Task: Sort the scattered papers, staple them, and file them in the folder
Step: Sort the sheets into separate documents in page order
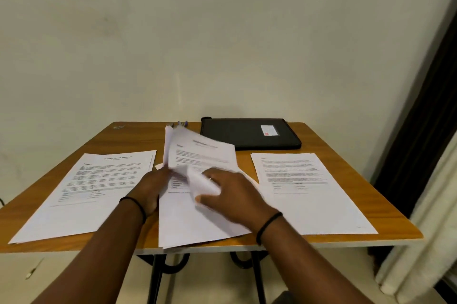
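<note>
From the head view, the person is sorting: three lots of papers are lying on the desk (321, 137), and the middle stack (197, 219) is being leafed through. The left hand (150, 187) is grasping raised sheets at their edge; the right hand (235, 194) is pinching a curled page. The black folder (249, 134) is waiting shut at the far edge. Next, I judge, come squaring the sheets and stapling; I cannot make out a stapler.

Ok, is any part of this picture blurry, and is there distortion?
Head view: the right hand and the lifted sheets are motion-smeared; print on the left stack is too soft to read; the wide lens bows the table edge.
</note>
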